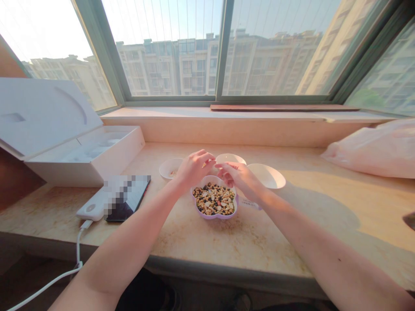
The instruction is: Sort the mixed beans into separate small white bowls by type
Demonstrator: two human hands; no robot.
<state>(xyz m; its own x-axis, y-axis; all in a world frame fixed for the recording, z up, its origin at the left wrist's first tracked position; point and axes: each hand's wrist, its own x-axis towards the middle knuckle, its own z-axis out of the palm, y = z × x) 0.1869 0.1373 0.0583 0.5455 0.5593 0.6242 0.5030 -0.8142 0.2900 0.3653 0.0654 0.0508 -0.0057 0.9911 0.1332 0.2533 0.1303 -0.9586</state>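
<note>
We hold our left hand (196, 167) and right hand (238, 173) just over the far side of the lavender bowl (218, 216), fingers partly curled and fingertips close together, though we cannot tell whether they pinch anything. The bowl stands on the counter (181, 242) before us, filled with mixed beans and nuts (212, 201). Beyond our hands we have a white middle bowl (231, 158), between a left bowl (166, 166) holding some small bits and a right bowl (272, 178).
</note>
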